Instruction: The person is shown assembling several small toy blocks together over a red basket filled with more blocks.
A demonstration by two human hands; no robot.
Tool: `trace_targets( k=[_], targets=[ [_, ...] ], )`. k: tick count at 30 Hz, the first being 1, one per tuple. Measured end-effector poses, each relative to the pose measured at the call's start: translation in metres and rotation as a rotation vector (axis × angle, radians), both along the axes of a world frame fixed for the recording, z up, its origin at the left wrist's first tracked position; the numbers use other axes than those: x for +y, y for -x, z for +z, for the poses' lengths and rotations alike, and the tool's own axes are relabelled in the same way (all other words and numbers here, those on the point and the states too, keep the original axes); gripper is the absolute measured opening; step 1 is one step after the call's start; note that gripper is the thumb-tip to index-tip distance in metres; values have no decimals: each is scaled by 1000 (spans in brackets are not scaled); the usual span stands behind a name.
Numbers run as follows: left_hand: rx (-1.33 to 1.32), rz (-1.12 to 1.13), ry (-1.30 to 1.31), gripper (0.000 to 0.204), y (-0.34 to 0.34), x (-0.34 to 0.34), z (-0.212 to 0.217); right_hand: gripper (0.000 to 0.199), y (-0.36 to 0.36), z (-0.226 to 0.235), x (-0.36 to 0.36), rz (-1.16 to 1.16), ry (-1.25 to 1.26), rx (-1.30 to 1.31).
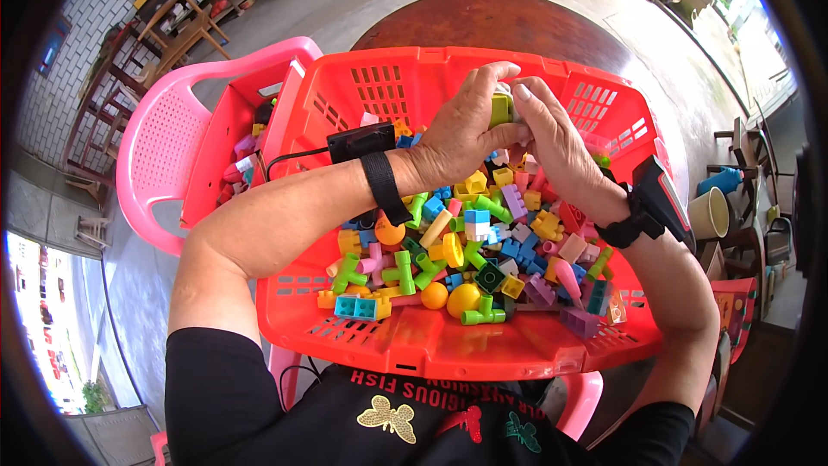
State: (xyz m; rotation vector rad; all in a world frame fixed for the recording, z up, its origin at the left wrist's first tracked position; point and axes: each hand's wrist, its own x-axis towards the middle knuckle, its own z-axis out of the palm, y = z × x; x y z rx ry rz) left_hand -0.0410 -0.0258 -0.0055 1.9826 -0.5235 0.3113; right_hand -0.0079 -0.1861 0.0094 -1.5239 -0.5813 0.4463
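Note:
My left hand and my right hand meet above the far part of a red plastic basket. Between them is a yellow-green toy block, with the fingers of both hands closed about it and hiding much of its shape. Under the hands lies a heap of toy building pieces. Among them are a green pipe piece, an orange ball, a blue-and-yellow block and a purple block. Each wrist wears a black strap with a dark device.
At the left, a pink plastic chair bears a red box with more toy pieces. Behind the basket stands a round brown table. Wooden chairs and shelves line the far left; a cream bucket is at the right.

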Motion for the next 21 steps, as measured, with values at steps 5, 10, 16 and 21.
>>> trace_targets(
  k=[5,10,16,21],
  targets=[
    [-208,121,-225,67,-9,9,5,49,4,10,-4,83,-4,36],
    [-157,103,-185,68,-16,14,1,47,-1,11,-6,144,-50,91],
    [-63,32,-89,46,-16,19,12,32,-5,12,-4,140,-100,75],
    [-175,-7,-90,42,0,12,21,20,-6,13,-7,158,39,-37]
  ],
)
